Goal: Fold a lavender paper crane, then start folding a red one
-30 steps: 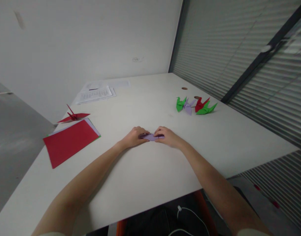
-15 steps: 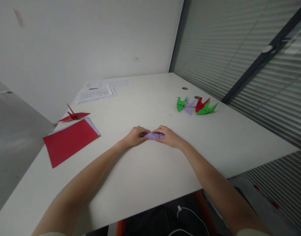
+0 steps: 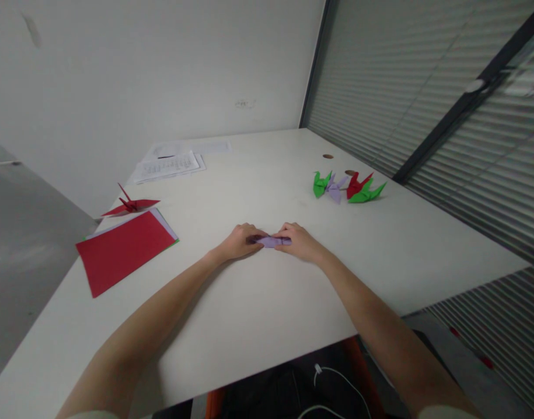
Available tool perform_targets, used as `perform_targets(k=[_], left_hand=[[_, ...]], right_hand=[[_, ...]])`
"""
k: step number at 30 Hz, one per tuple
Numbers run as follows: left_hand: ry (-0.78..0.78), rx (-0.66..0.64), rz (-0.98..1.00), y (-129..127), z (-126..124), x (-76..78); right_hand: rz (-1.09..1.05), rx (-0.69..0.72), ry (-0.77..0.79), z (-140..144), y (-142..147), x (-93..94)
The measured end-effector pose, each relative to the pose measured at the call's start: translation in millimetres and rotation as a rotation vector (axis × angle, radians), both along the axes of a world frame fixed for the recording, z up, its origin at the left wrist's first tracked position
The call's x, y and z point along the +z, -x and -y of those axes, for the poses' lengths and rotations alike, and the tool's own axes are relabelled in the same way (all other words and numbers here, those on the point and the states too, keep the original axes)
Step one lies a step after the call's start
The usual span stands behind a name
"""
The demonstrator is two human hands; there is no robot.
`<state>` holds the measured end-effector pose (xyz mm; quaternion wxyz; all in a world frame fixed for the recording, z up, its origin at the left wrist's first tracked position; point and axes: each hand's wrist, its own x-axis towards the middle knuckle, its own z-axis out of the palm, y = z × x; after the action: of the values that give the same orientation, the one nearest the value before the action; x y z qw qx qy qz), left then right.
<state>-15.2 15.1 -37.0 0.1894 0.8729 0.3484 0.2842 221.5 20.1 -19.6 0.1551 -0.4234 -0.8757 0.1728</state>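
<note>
A small folded purple paper lies flat on the white table, pinched between both my hands. My left hand presses its left end with the fingers curled over it. Its right end is held down by the fingertips of my right hand. Most of the paper is hidden under my fingers; only a narrow purple strip shows between them.
A stack of coloured sheets with a red sheet on top lies at the left, a red paper crane behind it. Green, purple and red cranes stand at the back right. Printed papers lie further back. A white cable hangs below the table edge.
Both hands stay on the purple paper. The fingers have shifted slightly over it, and the visible strip looks a little flatter and narrower than before.
</note>
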Motion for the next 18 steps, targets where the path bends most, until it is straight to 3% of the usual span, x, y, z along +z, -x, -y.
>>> perform_targets(k=[9, 18], left_hand=[[-0.012, 0.136, -0.104, -7, 2, -3.7], [-0.057, 0.22, -0.198, -18, 13, 4.0]], right_hand=[[-0.075, -0.063, 0.044, -2, 3, -8.0], [-0.073, -0.1, 0.074, -3, 5, -10.4]])
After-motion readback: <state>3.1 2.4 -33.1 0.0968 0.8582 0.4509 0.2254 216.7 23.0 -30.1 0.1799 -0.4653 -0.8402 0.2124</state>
